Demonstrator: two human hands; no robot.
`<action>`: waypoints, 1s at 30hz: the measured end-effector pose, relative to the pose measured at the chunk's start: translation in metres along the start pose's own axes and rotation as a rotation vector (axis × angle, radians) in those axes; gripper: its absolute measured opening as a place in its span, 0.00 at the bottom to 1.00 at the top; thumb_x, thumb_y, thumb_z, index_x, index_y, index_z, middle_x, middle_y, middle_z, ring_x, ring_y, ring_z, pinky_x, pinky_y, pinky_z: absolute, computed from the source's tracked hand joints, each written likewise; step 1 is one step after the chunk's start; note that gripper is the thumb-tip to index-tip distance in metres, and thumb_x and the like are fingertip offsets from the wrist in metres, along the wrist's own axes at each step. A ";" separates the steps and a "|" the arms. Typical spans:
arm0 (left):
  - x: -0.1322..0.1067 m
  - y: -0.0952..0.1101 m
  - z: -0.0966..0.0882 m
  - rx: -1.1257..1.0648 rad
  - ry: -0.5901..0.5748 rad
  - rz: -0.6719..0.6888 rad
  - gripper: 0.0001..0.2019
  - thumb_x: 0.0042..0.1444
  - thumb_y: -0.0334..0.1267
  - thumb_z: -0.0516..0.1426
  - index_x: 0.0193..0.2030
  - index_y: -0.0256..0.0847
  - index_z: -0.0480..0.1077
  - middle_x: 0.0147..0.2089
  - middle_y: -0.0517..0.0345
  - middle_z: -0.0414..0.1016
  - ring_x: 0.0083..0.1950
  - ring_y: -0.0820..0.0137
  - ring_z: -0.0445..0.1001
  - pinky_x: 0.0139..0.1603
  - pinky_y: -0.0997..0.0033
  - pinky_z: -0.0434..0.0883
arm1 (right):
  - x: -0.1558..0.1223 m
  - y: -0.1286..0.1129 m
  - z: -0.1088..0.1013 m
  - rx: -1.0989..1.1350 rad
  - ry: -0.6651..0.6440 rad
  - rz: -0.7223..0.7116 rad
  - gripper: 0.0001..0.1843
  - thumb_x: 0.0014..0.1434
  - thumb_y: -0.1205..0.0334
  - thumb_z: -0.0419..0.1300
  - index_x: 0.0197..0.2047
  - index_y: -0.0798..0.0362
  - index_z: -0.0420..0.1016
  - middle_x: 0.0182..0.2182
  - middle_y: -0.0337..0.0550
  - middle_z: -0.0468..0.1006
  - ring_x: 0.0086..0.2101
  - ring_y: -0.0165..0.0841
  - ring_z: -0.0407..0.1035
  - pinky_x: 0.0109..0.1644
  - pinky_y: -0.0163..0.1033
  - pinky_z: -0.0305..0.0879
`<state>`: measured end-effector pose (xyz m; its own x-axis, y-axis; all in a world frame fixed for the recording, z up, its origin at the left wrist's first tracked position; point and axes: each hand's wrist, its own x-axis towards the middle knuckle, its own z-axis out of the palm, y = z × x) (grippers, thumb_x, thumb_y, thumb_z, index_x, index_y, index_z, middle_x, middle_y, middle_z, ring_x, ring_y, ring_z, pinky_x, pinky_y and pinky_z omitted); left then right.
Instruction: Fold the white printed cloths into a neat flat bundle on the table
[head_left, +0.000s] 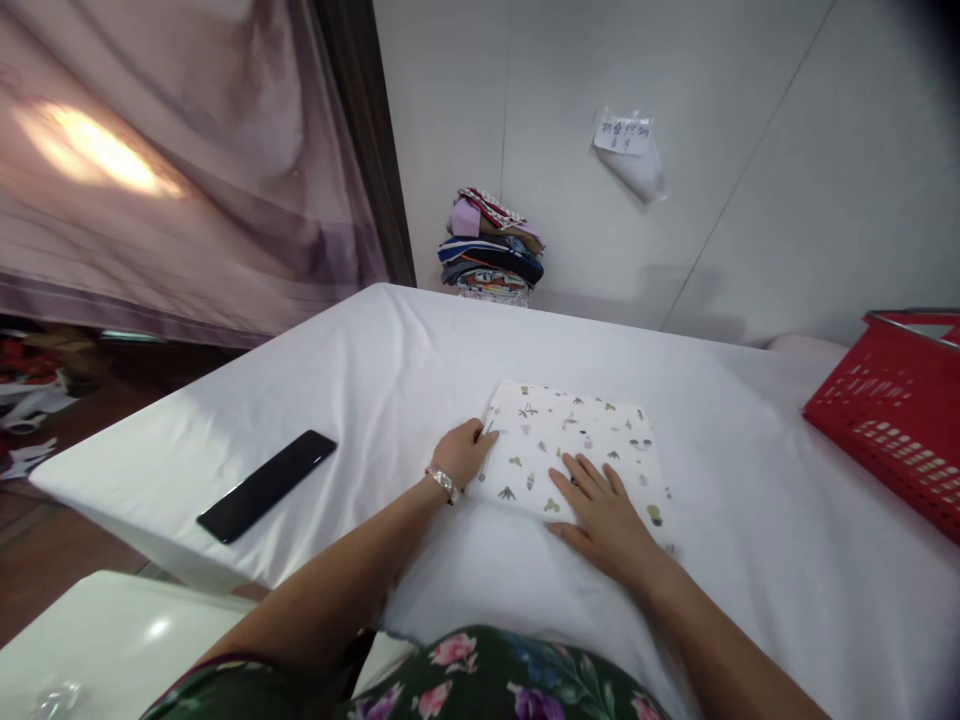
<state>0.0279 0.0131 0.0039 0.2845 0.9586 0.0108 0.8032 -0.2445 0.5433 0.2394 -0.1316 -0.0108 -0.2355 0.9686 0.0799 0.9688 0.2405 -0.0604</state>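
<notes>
A folded white cloth (577, 425) printed with small plants and other figures lies flat on the white-covered table in front of me. My left hand (463, 452) pinches its left edge, thumb on top and the other fingers curled at the side. Across the near right part of the cloth rests my right hand (604, 515), palm down with its fingers spread. Some of the print under that hand is hidden.
A black flat slab (268, 487) lies on the tablecloth (375, 400) to the left. A red plastic basket (892, 410) stands at the right edge. Folded clothes (491, 250) are stacked beyond the far edge by the wall. A white stool (112, 640) is at lower left.
</notes>
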 end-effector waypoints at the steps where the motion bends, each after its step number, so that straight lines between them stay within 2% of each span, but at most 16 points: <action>1: 0.000 0.000 -0.001 0.018 -0.007 -0.003 0.15 0.57 0.51 0.46 0.30 0.44 0.64 0.28 0.60 0.70 0.30 0.68 0.69 0.28 0.72 0.60 | 0.000 0.000 -0.001 0.002 -0.002 0.000 0.33 0.60 0.42 0.43 0.65 0.47 0.47 0.65 0.47 0.44 0.63 0.44 0.39 0.61 0.57 0.41; 3: 0.001 0.002 -0.005 0.071 -0.002 0.018 0.16 0.57 0.51 0.46 0.33 0.43 0.66 0.33 0.57 0.73 0.33 0.67 0.70 0.31 0.70 0.62 | 0.000 -0.001 -0.001 0.006 0.003 0.007 0.34 0.60 0.41 0.42 0.65 0.48 0.46 0.65 0.47 0.43 0.63 0.44 0.39 0.62 0.57 0.40; 6: 0.001 0.013 -0.009 0.174 0.065 0.160 0.14 0.57 0.44 0.48 0.45 0.41 0.66 0.48 0.51 0.71 0.46 0.64 0.70 0.42 0.66 0.65 | -0.001 -0.002 0.000 0.008 0.016 0.017 0.35 0.60 0.39 0.40 0.65 0.49 0.47 0.65 0.48 0.44 0.63 0.44 0.38 0.62 0.58 0.39; 9: -0.001 0.026 -0.005 0.282 0.117 0.377 0.21 0.57 0.37 0.48 0.57 0.36 0.59 0.63 0.46 0.57 0.62 0.61 0.56 0.58 0.62 0.56 | -0.001 -0.002 0.004 0.019 0.027 0.014 0.36 0.59 0.39 0.41 0.65 0.49 0.46 0.65 0.49 0.45 0.63 0.44 0.39 0.62 0.58 0.37; 11: 0.000 0.029 0.004 0.309 0.058 0.447 0.25 0.57 0.41 0.48 0.60 0.34 0.56 0.67 0.45 0.49 0.67 0.60 0.45 0.63 0.58 0.48 | -0.001 -0.002 0.005 0.031 0.030 0.012 0.36 0.59 0.39 0.42 0.65 0.48 0.46 0.65 0.48 0.44 0.63 0.44 0.39 0.62 0.58 0.37; 14: 0.005 0.024 0.018 0.260 -0.106 0.370 0.33 0.57 0.53 0.45 0.63 0.32 0.52 0.68 0.45 0.43 0.68 0.58 0.40 0.64 0.57 0.46 | 0.000 -0.002 0.004 0.057 0.013 0.013 0.36 0.59 0.40 0.43 0.65 0.47 0.45 0.65 0.47 0.43 0.63 0.44 0.38 0.62 0.57 0.36; 16: 0.009 0.017 0.024 0.215 -0.142 0.316 0.35 0.56 0.56 0.44 0.64 0.32 0.50 0.68 0.45 0.42 0.68 0.59 0.38 0.64 0.58 0.46 | 0.000 -0.003 0.001 0.082 -0.015 0.018 0.35 0.59 0.40 0.43 0.65 0.46 0.45 0.65 0.46 0.42 0.63 0.44 0.37 0.62 0.57 0.35; 20: 0.013 0.010 0.026 0.160 -0.123 0.336 0.35 0.56 0.56 0.44 0.64 0.31 0.51 0.68 0.45 0.41 0.68 0.60 0.37 0.65 0.59 0.46 | 0.001 0.000 -0.012 0.166 -0.056 0.047 0.34 0.60 0.40 0.42 0.65 0.45 0.45 0.65 0.44 0.42 0.63 0.41 0.37 0.63 0.53 0.35; 24: 0.015 0.011 0.025 0.133 -0.113 0.345 0.35 0.56 0.55 0.46 0.63 0.31 0.53 0.68 0.44 0.43 0.68 0.58 0.39 0.64 0.57 0.48 | 0.006 0.018 -0.019 0.179 -0.018 0.244 0.35 0.59 0.40 0.42 0.65 0.46 0.45 0.65 0.43 0.40 0.63 0.41 0.33 0.63 0.53 0.30; 26: 0.016 0.012 0.025 0.140 -0.097 0.348 0.34 0.56 0.54 0.46 0.63 0.30 0.53 0.68 0.44 0.43 0.68 0.58 0.39 0.64 0.57 0.48 | 0.008 0.028 -0.019 0.197 -0.061 0.331 0.35 0.59 0.39 0.41 0.65 0.48 0.47 0.65 0.44 0.40 0.63 0.42 0.33 0.63 0.53 0.29; 30: 0.019 0.009 0.028 0.105 -0.090 0.349 0.33 0.56 0.53 0.47 0.62 0.31 0.55 0.68 0.46 0.45 0.68 0.59 0.40 0.65 0.58 0.48 | 0.007 0.038 -0.019 0.300 -0.095 0.358 0.36 0.58 0.38 0.42 0.64 0.48 0.49 0.65 0.44 0.41 0.64 0.40 0.33 0.64 0.51 0.28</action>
<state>0.0551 0.0250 -0.0140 0.5914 0.7997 0.1037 0.6979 -0.5721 0.4309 0.2757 -0.1172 0.0063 0.0893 0.9920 -0.0889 0.9284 -0.1152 -0.3533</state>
